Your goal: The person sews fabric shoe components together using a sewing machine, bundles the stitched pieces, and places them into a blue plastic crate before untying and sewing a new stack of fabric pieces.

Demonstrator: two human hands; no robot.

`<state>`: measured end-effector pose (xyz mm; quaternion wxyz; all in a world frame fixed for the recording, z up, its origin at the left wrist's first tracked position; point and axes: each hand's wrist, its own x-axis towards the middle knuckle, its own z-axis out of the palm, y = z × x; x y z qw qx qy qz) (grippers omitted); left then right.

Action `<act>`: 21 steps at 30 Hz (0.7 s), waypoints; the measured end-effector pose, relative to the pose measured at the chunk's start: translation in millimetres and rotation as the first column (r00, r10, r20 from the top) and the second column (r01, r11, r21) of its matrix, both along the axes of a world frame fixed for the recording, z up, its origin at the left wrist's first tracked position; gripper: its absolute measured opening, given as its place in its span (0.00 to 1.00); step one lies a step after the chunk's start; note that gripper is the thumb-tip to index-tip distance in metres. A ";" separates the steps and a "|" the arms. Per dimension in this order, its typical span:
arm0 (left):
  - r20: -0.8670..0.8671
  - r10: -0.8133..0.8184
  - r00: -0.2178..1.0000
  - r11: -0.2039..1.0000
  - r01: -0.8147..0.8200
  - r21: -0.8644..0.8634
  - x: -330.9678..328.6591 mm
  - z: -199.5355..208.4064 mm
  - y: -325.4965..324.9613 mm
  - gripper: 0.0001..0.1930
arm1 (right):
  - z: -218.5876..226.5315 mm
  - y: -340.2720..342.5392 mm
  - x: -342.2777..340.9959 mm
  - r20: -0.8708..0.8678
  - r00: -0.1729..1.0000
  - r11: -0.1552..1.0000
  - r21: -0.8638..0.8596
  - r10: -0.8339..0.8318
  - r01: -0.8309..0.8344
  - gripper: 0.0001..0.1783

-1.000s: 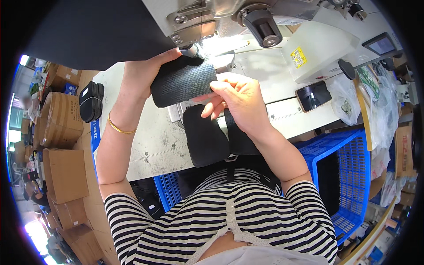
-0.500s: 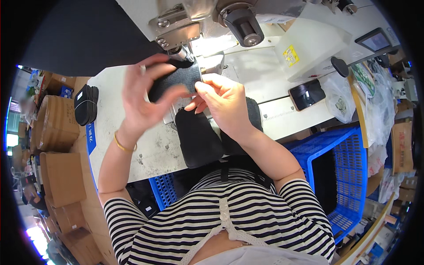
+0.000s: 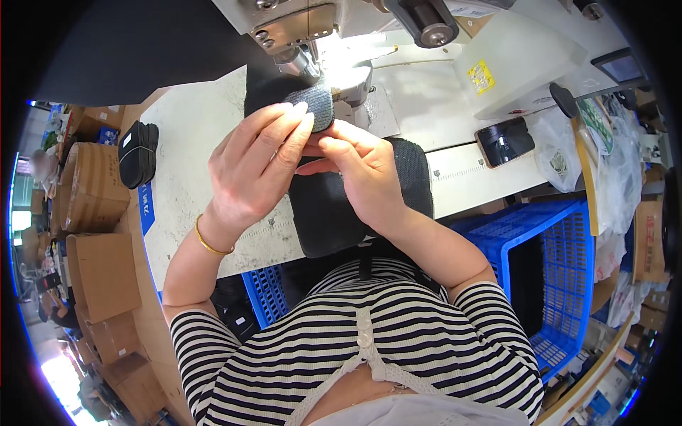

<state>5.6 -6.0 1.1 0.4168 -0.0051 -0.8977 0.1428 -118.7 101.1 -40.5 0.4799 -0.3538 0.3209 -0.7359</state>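
A black textured fabric piece (image 3: 315, 106) with a rounded corner lies under the needle area of a sewing machine (image 3: 295, 32). My left hand (image 3: 257, 162) has its fingers together, the tips pinching the near edge of that piece. Close beside it, my right hand (image 3: 369, 174) is closed at the same edge, thumb and index finger pressed together on it. Below both hands, more black padded pieces (image 3: 323, 220) rest at the table's front edge, partly covered by my right hand.
On the white table (image 3: 192, 192), a banded bundle of black pieces (image 3: 138, 155) lies at the left. A phone (image 3: 505, 142) and a clear plastic bag (image 3: 558, 153) are at the right. Blue crates (image 3: 497, 241) stand below the table edge; cardboard boxes (image 3: 105, 273) are at far left.
My left hand, spread and blurred before, has come right and closed at the fabric's near edge. My right hand stays at that edge. The view has shifted slightly.
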 end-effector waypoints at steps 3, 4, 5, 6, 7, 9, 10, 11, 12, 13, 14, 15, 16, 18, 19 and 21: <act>-0.011 0.003 1.000 1.000 -0.004 -0.008 -0.2 -1.7 -0.2 0.19 | 3.6 2.4 6.7 0.080 0.997 1.000 0.029 -0.010 0.008 0.17; 0.004 0.007 1.000 1.000 -0.007 -0.021 0.1 -0.2 0.3 0.20 | 4.1 1.8 6.6 0.080 0.997 0.999 0.031 -0.011 0.008 0.17; 0.020 0.011 1.000 0.999 -0.010 -0.033 0.4 1.0 1.0 0.20 | 3.9 1.7 6.4 0.057 0.998 1.000 0.025 0.004 -0.005 0.17; 0.019 0.010 1.000 1.000 -0.010 -0.030 0.6 2.8 0.8 0.20 | 3.5 1.4 6.4 0.033 0.999 1.000 0.019 0.017 -0.018 0.18; 0.045 0.010 0.999 0.999 -0.009 -0.039 1.0 5.3 0.0 0.20 | 3.2 0.0 8.1 0.032 0.999 1.000 0.021 0.017 -0.017 0.18; 0.066 0.009 0.998 0.999 -0.006 -0.049 -0.4 9.6 -0.9 0.19 | 4.0 -3.3 11.6 0.141 0.990 1.000 -0.012 0.000 0.002 0.16; 0.071 0.010 0.997 0.999 -0.006 -0.051 -1.8 11.4 -2.0 0.20 | 4.8 -4.2 11.0 0.138 0.990 1.000 -0.013 -0.002 0.004 0.16; 0.077 0.012 0.997 0.998 -0.008 -0.055 -2.1 13.0 -3.5 0.20 | 6.0 -6.0 10.9 0.148 0.989 1.000 -0.006 -0.004 0.005 0.16; 0.075 0.012 0.997 0.998 -0.008 -0.058 -2.8 13.6 -5.4 0.20 | 7.3 -7.9 10.6 0.157 0.988 1.000 -0.001 -0.007 0.007 0.16; 0.078 0.013 0.997 0.998 -0.009 -0.058 -3.7 13.7 -7.5 0.20 | 8.2 -10.2 10.0 0.155 0.988 1.000 -0.006 -0.006 0.007 0.16; 0.080 0.014 0.997 0.998 -0.010 -0.057 -4.4 13.2 -9.0 0.21 | 7.8 -12.4 9.3 0.162 0.987 1.000 0.004 -0.008 0.007 0.16; 0.078 0.014 0.997 0.998 -0.009 -0.062 -5.3 13.7 -9.9 0.21 | 7.6 -13.6 8.8 0.168 0.986 1.000 0.012 -0.009 0.007 0.16; 0.075 0.008 0.997 0.999 -0.004 -0.054 -6.5 14.5 -10.5 0.21 | 8.0 -13.9 8.6 0.167 0.986 1.000 0.006 -0.009 0.008 0.16; 0.071 0.003 0.997 0.998 0.001 -0.062 -8.2 14.8 -13.5 0.21 | 8.8 -18.1 7.6 0.165 0.986 1.000 0.005 -0.012 0.012 0.16; 0.069 0.015 0.998 0.998 -0.011 -0.055 -9.3 12.8 -13.7 0.21 | 7.7 -19.8 7.2 0.164 0.986 1.000 -0.006 -0.010 0.012 0.16; 0.053 0.018 0.998 0.999 -0.016 -0.048 -12.4 12.3 -13.8 0.21 | 4.9 -19.6 7.2 0.173 0.985 1.000 0.011 -0.017 0.016 0.17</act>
